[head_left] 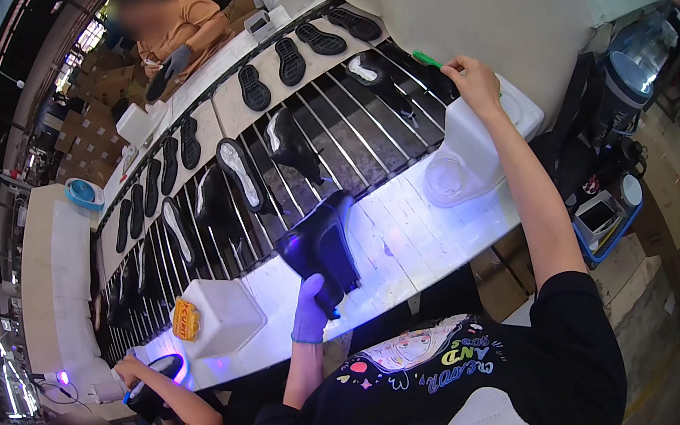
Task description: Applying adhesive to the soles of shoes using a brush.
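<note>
In front of me, over the near white ledge, my left hand [310,308] in a pale glove is closed around a black boot [323,245], which is tilted. My bare right hand [475,82] is raised at the far right with its fingers closed on a green-handled tool [426,58]; its working end does not show clearly. Below that hand stands a white plastic container [475,137]. Beyond the boot, a black boot with a white-coated sole [241,172] lies on the metal bar rack [343,138].
Black soles [255,87] line the far ledge. Several more boots lie along the rack. A white block-shaped container [224,316] with a yellow packet [186,319] stands left. One co-worker [179,26] sits across; another [168,410] works at my left. A blue tray [607,227] is at right.
</note>
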### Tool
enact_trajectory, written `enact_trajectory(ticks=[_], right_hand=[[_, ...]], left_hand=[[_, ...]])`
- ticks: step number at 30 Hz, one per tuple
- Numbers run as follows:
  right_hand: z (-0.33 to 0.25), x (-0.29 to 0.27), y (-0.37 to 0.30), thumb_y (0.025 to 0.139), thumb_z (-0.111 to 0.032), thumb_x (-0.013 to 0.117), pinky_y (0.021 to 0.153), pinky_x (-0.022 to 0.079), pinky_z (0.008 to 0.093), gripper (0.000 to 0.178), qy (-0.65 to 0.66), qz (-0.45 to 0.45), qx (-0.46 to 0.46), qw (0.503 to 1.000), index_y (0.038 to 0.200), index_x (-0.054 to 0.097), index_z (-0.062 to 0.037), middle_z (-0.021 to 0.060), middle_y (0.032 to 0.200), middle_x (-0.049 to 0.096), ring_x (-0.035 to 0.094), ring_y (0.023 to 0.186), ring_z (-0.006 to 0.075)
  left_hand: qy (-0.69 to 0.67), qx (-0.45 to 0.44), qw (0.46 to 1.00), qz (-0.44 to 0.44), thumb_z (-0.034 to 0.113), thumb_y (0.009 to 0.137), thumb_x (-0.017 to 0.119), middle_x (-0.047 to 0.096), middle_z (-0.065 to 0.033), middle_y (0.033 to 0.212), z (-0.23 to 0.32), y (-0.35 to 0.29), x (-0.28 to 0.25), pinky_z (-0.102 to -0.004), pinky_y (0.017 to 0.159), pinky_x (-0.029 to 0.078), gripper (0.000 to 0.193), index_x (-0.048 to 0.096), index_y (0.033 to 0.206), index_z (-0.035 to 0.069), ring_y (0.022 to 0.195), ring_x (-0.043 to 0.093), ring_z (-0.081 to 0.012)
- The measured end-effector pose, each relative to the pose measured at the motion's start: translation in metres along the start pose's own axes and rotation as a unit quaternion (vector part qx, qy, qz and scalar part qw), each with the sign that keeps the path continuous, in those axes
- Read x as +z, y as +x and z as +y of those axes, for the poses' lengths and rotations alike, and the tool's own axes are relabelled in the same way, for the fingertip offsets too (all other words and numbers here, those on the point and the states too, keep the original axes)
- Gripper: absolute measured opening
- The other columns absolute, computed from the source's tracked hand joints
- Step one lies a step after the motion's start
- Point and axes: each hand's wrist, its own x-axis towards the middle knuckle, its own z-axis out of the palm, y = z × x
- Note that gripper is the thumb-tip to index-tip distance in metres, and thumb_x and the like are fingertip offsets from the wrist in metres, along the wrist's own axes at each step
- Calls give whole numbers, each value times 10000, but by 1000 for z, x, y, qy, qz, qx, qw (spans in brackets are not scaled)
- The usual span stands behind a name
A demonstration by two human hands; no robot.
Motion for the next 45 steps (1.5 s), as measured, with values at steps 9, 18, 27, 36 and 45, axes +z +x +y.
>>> enact_trajectory(ticks=[9,18,27,36,45], right_hand=[[5,-3,-2,832,-329,652,661,496,418,219,-10,1,-11,1000,878,712,-124,86,829,707,671,790,290],[-25,11,-1,829,-332,654,663,496,417,223,18,-9,-32,999,880,714,-123,86,826,706,670,790,292],[23,7,8,808,-370,672,671,500,422,246,22,22,-40,999,869,713,-135,92,821,698,665,782,294],[11,16,-1,806,-346,662,662,505,418,214,-12,11,-45,999,840,689,-136,67,780,688,663,765,279],[10,13,1,815,-281,676,651,510,452,168,-83,14,-93,992,807,672,-113,105,752,673,662,761,313]], left_hand=[[-88,115,983,-110,417,789,657,596,-135,1153,60,29,78,-395,890,493,698,429,1315,19,992,607,-255],[268,259,919,126,367,830,698,478,-159,1339,57,246,38,-340,925,458,989,55,1510,51,1166,521,-242],[697,382,607,-4,354,870,629,439,-216,1404,-51,141,65,-449,1121,268,674,385,1405,25,1343,357,-378],[648,372,665,-7,260,875,624,471,-229,1378,-61,123,53,-434,1141,224,487,541,1286,12,1344,369,-356],[582,356,731,8,217,886,618,514,-179,1352,-64,131,50,-437,1121,270,378,599,1218,38,1319,393,-355]])
